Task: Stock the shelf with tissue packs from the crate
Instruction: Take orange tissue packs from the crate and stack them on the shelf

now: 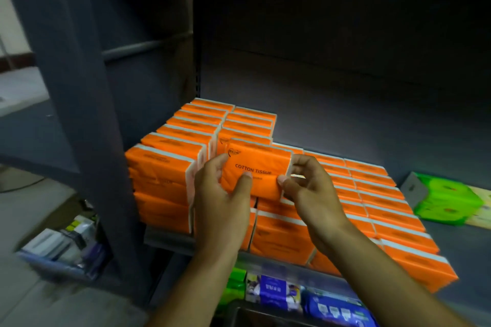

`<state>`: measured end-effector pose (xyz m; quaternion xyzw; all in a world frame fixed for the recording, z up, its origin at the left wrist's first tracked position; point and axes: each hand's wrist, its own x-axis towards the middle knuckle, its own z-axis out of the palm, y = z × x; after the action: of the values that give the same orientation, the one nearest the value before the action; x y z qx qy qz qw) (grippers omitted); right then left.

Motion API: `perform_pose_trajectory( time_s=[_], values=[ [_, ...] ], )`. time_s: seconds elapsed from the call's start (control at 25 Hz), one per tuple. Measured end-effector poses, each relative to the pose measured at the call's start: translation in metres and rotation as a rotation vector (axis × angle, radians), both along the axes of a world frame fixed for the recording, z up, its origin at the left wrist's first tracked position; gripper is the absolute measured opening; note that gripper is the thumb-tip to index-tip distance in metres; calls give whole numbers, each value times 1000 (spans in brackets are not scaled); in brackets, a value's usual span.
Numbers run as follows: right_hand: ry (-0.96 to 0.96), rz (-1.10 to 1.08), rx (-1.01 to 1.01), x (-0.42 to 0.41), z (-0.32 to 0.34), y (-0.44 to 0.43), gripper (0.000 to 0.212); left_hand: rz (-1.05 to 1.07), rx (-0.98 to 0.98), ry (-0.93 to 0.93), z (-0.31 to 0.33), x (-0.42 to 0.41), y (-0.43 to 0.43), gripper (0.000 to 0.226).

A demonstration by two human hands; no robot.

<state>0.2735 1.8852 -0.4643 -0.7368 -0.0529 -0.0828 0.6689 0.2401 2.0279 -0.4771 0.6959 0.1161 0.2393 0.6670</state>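
An orange tissue pack (256, 167) printed "COTTON TISSUE" stands upright between both hands, just above the stacked rows. My left hand (221, 194) grips its left end, thumb on the front face. My right hand (309, 188) pinches its right end with thumb and fingers. Several more orange packs (164, 167) fill the grey shelf (332, 125) in stacked rows, taller on the left (202, 119) and lower on the right (393, 210). The crate is not clearly visible.
A green pack (449, 199) lies at the shelf's right. The dark upright post (87, 114) stands at left. Below the shelf sit blue and purple packs (271, 289) and green ones (235, 284). A bin of mixed goods (66, 247) rests on the floor at left.
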Motion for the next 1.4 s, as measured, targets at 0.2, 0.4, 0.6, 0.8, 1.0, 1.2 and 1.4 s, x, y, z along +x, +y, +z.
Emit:
perform_pose_trajectory(
  time_s=[0.2, 0.4, 0.6, 0.8, 1.0, 1.2, 1.4],
  values=[
    [24, -53, -63, 27, -12, 16, 28, -61, 178, -87, -10, 8, 0, 39],
    [16, -78, -61, 35, -24, 30, 31, -138, 195, -33, -15, 18, -4, 43],
    [4, -113, -139, 38, -25, 32, 32, -118, 163, -54, -18, 22, -8, 42],
    [-30, -123, -296, 35, -22, 27, 35, -123, 111, -53, -17, 21, -11, 41],
    [-103, -151, -428, 13, -9, 8, 48, -119, 115, -73, -10, 15, -12, 45],
    [-249, -124, -517, -55, 5, -36, 30, -124, 170, -197, 7, -18, -24, 33],
    [-183, -92, -617, -156, -35, -108, 21, -453, 291, -226, -6, -87, -83, 29]
  ],
)
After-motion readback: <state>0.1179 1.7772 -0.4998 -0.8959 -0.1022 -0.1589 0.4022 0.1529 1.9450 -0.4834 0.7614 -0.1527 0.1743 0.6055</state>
